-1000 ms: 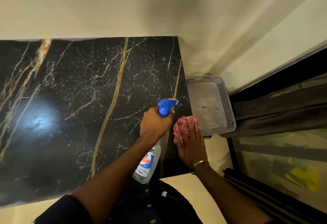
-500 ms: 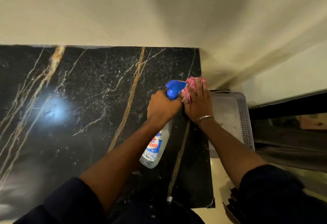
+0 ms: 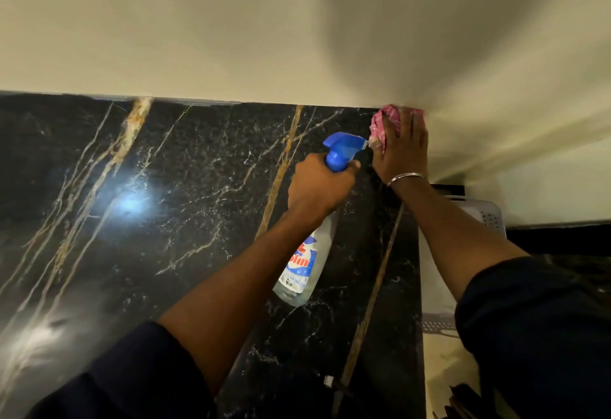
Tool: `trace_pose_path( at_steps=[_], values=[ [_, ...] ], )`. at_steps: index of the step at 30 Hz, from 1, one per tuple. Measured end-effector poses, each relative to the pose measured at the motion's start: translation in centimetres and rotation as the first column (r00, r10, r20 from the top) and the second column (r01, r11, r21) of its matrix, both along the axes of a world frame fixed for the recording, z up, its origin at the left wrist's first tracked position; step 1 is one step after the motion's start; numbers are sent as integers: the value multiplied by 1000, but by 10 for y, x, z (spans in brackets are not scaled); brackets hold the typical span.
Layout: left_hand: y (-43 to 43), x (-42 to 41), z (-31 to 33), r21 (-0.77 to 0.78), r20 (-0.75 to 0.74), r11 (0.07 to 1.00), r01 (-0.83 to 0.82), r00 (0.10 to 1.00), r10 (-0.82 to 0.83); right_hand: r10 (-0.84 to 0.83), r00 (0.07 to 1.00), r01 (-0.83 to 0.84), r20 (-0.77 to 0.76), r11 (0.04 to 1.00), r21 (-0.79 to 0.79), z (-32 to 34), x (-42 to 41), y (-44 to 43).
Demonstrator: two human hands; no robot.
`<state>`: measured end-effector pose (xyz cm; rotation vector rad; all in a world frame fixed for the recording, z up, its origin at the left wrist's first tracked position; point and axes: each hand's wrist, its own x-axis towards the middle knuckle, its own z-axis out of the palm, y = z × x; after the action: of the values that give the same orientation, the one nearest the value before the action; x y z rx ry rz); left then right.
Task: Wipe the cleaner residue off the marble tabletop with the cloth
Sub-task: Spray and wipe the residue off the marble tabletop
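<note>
Marble tabletop [image 3: 185,220], black with gold and white veins, runs to a cream wall [image 3: 231,22]. We note the pink checked cloth [image 3: 383,121] now sits at the far right corner of the slab, bunched against the foot of the wall. The right hand [image 3: 403,151] lies flat on it, fingers straight and spread, pressing down; a thin metal bangle [image 3: 405,178] is at the wrist. A second ago this cloth was at the near right edge beside the grey perforated basket [image 3: 489,217]; half a second ago it was midway up; now it has reached the wall. We read that as one stroke along the right-hand strip of the top, now at its end. The left hand [image 3: 319,187] has travelled along with it, fingers curled round the neck of a clear spray bottle [image 3: 307,260]. The bottle is held off the surface, its blue trigger head [image 3: 340,149] pointing at the cloth, nozzle just beside it. We judge the wide left part of the slab likely still needs passes. We cannot make out any residue: a bright lamp glare sits left of centre and the stone is glossy. Writing: the bottle's red-and-blue label shows the letters "olin", the start hidden by the wrist; the small print below is too small to read.
</note>
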<state>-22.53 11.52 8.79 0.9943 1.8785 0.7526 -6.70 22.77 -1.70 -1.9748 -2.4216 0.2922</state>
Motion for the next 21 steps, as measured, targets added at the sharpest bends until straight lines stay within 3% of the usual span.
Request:
trace_pose_path(
  at_steps=[8,12,21],
  values=[
    [-30,-45,3,18,38,998,-57,998,56,-84,996,84,-12,996,-31,4,-44,-11],
    [-44,-85,1,6,37,996,-86,996,86,-19,998,19,-53,1000,-9,5,-109,-22],
    [-59,-240,4,50,46,991,-121,992,119,-37,998,38,-42,999,28,-5,-265,-50]
  ],
)
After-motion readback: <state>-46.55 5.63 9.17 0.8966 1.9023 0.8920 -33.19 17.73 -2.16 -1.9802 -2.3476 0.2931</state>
